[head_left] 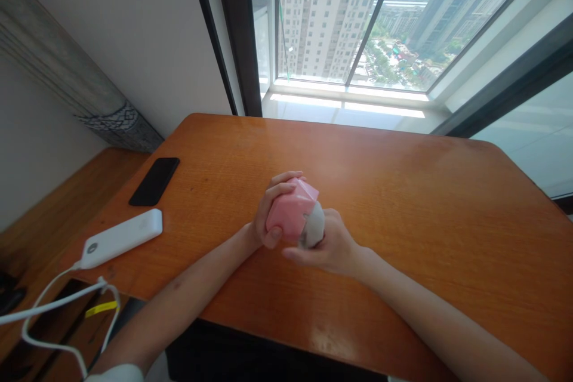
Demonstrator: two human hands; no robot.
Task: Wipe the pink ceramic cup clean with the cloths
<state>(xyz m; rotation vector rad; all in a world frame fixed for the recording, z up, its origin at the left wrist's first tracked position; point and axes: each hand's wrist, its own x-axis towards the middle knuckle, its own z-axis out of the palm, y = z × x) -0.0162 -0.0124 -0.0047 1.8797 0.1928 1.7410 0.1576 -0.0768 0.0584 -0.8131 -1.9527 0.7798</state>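
Note:
Above the near middle of the table, my left hand [267, 215] is closed round a pink faceted object [289, 213] about the size of a fist. Its fingers wrap over the far side and the thumb presses on the near side. Against the object's right side is a whitish rounded piece [314, 225], with my right hand [333, 245] closed on it, thumb below. I cannot tell whether the whitish piece is joined to the pink object or separate. The palms and fingers hide part of both.
A wooden table [403, 209] spans the view. On its left lie a black phone [154, 181] and a white power bank [123, 239] with a white cable [54, 304] hanging off the edge. Beyond the table is a window [353, 30]; a grey curtain [67, 54] hangs at left.

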